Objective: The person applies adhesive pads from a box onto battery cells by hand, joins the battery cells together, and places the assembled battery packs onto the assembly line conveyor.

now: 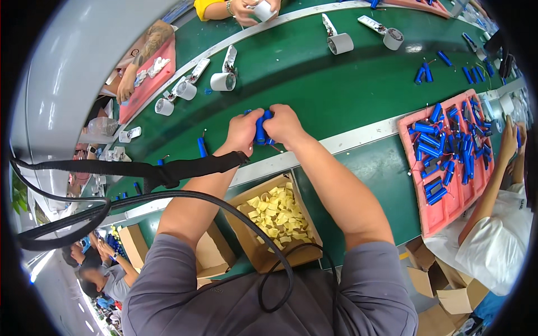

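Observation:
Over the green belt, close to its near metal edge, both my hands are closed on blue cylindrical batteries (260, 133). My left hand (242, 133) wraps them from the left, and my right hand (284, 126) grips from the right. A thin red wire sticks out below the right fingers. How many batteries are in the grip is partly hidden by my fingers. Left of my left hand, another blue battery (202, 147) lies on the belt. Below my forearms stands a cardboard box (309, 246) holding many small pale yellow pieces (280, 215).
A pink tray (412, 168) heaped with wired blue batteries lies at right, beside a co-worker's arm (493, 185). White cylindrical housings (223, 82) stand along the belt's far side. Another person's hands (249, 10) work at the top. A black strap (185, 169) and cable cross my left forearm.

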The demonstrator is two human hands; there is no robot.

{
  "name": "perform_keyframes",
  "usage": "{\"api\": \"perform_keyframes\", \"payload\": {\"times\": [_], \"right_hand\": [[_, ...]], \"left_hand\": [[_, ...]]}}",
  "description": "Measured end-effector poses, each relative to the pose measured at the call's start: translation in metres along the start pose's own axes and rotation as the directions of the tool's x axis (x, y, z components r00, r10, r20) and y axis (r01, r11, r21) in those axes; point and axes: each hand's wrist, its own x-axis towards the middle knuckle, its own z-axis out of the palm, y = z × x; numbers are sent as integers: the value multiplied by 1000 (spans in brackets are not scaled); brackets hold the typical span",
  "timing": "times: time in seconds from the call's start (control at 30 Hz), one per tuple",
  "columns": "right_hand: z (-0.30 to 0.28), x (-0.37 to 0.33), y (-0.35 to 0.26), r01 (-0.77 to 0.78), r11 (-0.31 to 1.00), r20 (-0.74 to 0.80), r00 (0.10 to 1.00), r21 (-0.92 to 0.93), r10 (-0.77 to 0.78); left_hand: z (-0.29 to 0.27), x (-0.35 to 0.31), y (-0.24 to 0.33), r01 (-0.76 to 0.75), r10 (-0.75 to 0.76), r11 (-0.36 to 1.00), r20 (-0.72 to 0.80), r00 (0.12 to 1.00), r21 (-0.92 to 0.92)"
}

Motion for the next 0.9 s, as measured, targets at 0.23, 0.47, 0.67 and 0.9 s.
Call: {"api": "perform_keyframes", "payload": {"times": [0.23,0.47,0.67,0.9], "right_hand": [[1,1,4,-19,1000,-22,1000,-23,19],[26,-21,-17,-49,998,63,997,45,46],[41,-35,-34,-137,831,239,971,539,5],[-29,-52,-73,-96,920,314,949,380,-31]], "left_hand": [[6,0,0,43,-41,998,41,998,-48],[-27,-5,-10,67,-71,992,-39,997,-109],[-50,-43,12,210,-140,915,218,966,-345],[-8,-51,36,-21,48,994,253,966,-111]]}}
